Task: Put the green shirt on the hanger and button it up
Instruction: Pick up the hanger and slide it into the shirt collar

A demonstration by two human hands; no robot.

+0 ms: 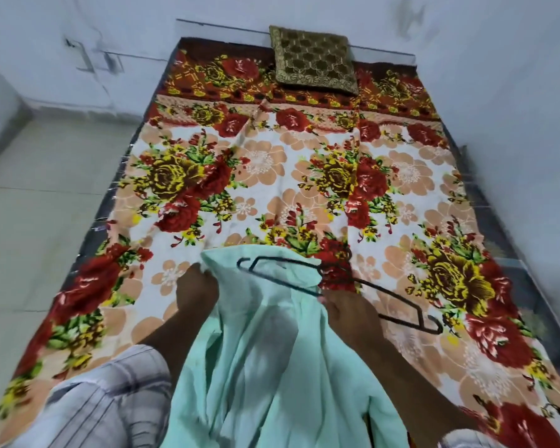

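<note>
We hold the green shirt (272,350) at the floral bed's (401,176) near end.
Our left hand (196,291) grips its left edge, our right hand (349,313) pinches its right edge; the wire hanger (319,267) lies across its far end.

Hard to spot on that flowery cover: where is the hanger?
Low centre of the view: the hanger lies on the bedspread, one end over the green shirt, beside the right hand.

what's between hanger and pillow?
Only bare floral bedsheet lies between the hanger and the pillow, as the head view shows.
</note>
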